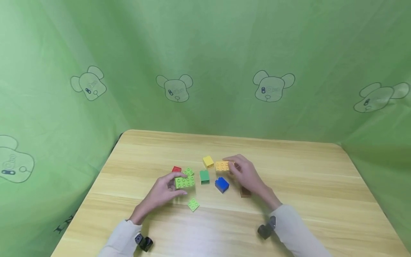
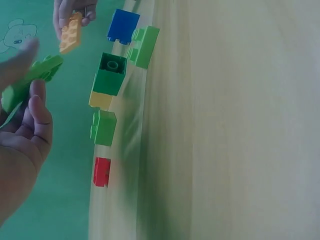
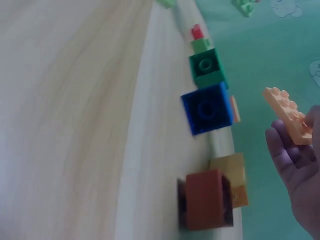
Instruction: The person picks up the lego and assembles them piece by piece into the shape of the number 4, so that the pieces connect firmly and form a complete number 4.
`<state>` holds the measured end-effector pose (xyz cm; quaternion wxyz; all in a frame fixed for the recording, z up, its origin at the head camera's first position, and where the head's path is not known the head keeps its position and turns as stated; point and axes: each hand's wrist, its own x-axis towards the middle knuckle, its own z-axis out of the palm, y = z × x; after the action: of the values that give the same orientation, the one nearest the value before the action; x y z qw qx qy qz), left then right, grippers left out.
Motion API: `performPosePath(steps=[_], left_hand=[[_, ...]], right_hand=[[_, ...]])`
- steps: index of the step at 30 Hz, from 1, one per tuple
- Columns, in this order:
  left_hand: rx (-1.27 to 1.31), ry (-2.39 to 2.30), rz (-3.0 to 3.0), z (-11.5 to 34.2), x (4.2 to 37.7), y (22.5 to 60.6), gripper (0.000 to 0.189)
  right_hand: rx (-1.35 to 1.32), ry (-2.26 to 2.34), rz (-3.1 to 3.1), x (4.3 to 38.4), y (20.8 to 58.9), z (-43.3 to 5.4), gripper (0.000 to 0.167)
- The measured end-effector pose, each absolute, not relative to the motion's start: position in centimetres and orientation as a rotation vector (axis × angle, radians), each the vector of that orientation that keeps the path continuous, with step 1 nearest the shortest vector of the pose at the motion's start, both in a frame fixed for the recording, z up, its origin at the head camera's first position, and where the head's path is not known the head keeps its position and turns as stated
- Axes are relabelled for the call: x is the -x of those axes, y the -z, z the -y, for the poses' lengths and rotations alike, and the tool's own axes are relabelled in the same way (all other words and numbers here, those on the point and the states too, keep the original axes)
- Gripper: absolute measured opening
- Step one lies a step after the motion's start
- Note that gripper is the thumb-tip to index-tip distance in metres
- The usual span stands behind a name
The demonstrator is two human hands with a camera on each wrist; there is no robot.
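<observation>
My left hand [image 1: 160, 192] grips a light green brick [image 1: 185, 182] between thumb and fingers, its studs showing in the head view. In the left wrist view that brick [image 2: 31, 80] is held up, above the table's far edge. An orange studded brick [image 1: 222, 166] is pinched at one end by my right hand [image 1: 248, 175]. The right wrist view shows this brick [image 3: 288, 114] tilted and raised off the table. Between the hands lie a green brick [image 1: 204, 177], a blue brick [image 1: 222, 184] and a yellow brick [image 1: 208, 162]. A brown brick [image 1: 245, 192] is partly hidden beneath my right wrist.
Beside my left fingers are a red brick [image 1: 176, 169] and a small light green brick [image 1: 188, 171]. Nearer the body lies another light green brick [image 1: 193, 205]. A tan brick [image 3: 235, 175] sits behind the brown one. Green cloth [image 1: 218, 43] hangs behind the wooden table [image 1: 305, 178].
</observation>
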<state>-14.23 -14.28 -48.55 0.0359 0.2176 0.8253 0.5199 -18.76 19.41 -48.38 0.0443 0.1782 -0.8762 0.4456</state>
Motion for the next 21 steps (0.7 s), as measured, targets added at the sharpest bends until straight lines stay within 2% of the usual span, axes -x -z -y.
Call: performPosePath(steps=[9,16,21], left_hand=[[-0.637,-1.660,-2.587,13.0,14.4,47.6,0.043],[-0.721,-1.672,-2.628,12.5,14.6,46.1,0.041],[-0.794,-1.700,-2.623,12.0,14.8,45.2,0.038]], right_hand=[[-0.453,-1.831,2.573,17.7,45.8,-19.2,0.034],[-0.432,-1.957,2.461,16.9,44.0,-18.5,0.030],[-0.394,-1.993,2.434,16.3,42.6,-18.3,0.032]])
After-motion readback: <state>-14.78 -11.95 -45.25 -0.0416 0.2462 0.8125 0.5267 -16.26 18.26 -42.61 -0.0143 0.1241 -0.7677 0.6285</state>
